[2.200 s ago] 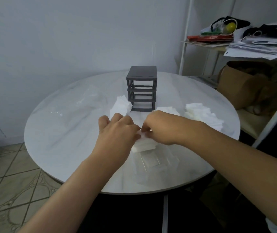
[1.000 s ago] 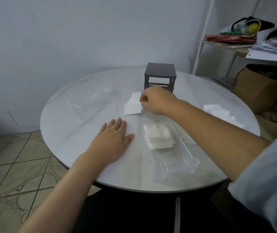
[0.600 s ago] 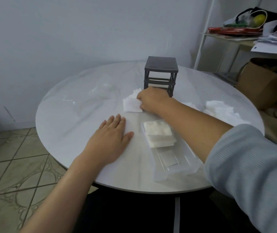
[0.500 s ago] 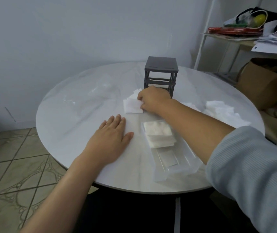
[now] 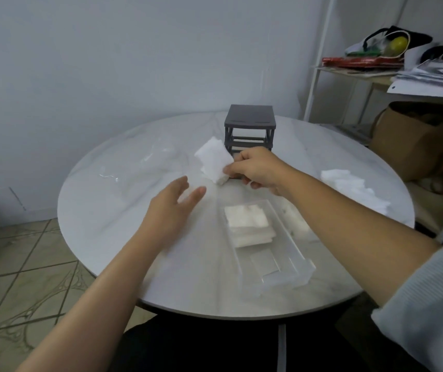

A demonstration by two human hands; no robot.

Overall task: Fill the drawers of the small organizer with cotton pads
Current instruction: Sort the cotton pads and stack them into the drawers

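Note:
A dark grey organizer frame (image 5: 249,124) with no drawers in it stands at the back of the round marble table (image 5: 123,200). A clear plastic drawer (image 5: 282,267) lies near the front edge, with a stack of white cotton pads (image 5: 247,221) in its far half. My right hand (image 5: 255,167) is shut on a bunch of cotton pads (image 5: 213,159), held just above the table in front of the organizer. My left hand (image 5: 174,205) hovers open to the left of the drawer, fingers apart, holding nothing.
A loose pile of cotton pads (image 5: 354,186) lies at the table's right side. Clear plastic wrapping (image 5: 139,165) lies at the left back. A shelf (image 5: 376,68) with papers and a cardboard box (image 5: 416,140) stand to the right. Tiled floor is at the left.
My right hand has lifted a bunch of cotton pads off the table beside the organizer. My left hand has risen from lying flat on the table and moved toward the pads.

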